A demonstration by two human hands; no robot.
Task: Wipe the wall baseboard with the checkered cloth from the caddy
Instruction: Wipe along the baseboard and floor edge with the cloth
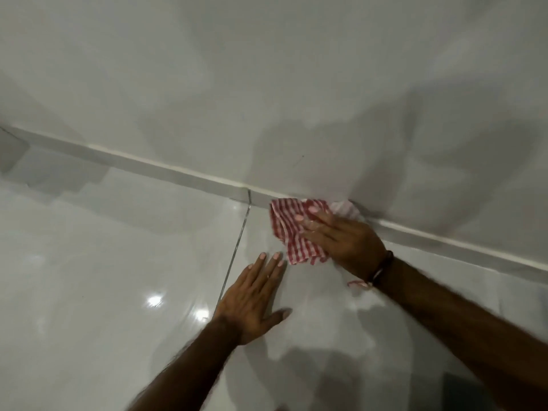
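A red-and-white checkered cloth (289,229) lies bunched against the grey baseboard (166,172), which runs from upper left to lower right where the wall meets the floor. My right hand (341,237) presses flat on the cloth at the baseboard, fingers pointing left, with a dark band on the wrist. Part of the cloth hangs below the hand onto the floor. My left hand (255,298) rests flat on the glossy floor tile just below the cloth, fingers spread, holding nothing. The caddy is out of view.
A plain white wall (267,84) fills the upper half. Glossy pale floor tiles (103,277) with a grout line (237,241) reflect ceiling lights. A dark patch shows at the bottom right corner.
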